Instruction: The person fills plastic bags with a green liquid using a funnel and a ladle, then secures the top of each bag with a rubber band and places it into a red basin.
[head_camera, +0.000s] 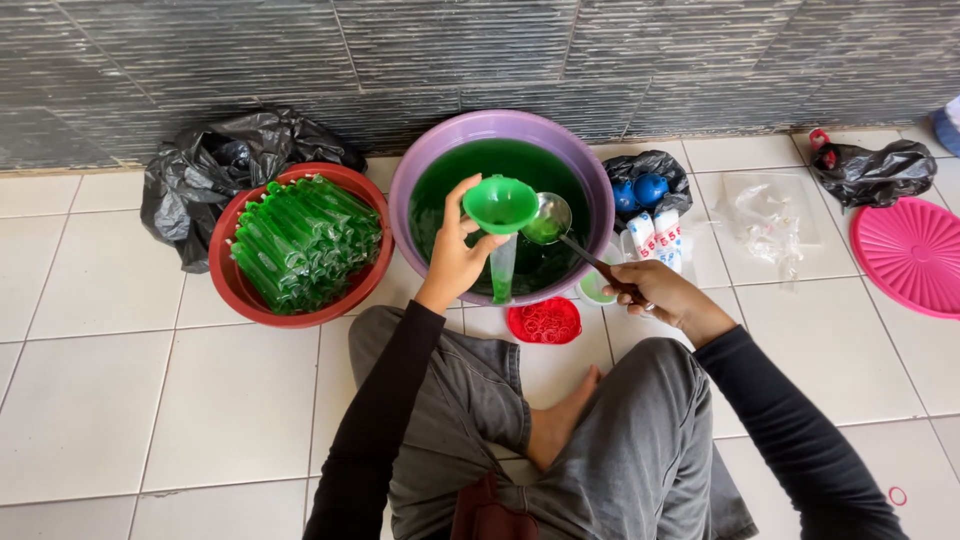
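Head view: a green funnel (500, 204) is gripped by the left hand (455, 255) over a purple basin (420, 170); a ladle (548, 220) is gripped by the right hand (655, 292).

Soft, even daylight fills the scene, bright without harshness. The white floor tiles (200, 400) reflect it evenly, with only faint, diffuse shadows under the red basin (300, 310) and the purple basin (500, 125). The grey wall (480, 50) at the top reads darker and flatter. Small glints sit on the metal ladle (548, 218), the crumpled black bags (215, 165) and the green liquid (520, 165), which has a dull sheen. Focus is sharp across the middle; the dark sleeves (800, 440) near the bottom edge lose detail. Tile lines bow slightly toward the edges, a wide-lens curve. No motion blur shows on the hands
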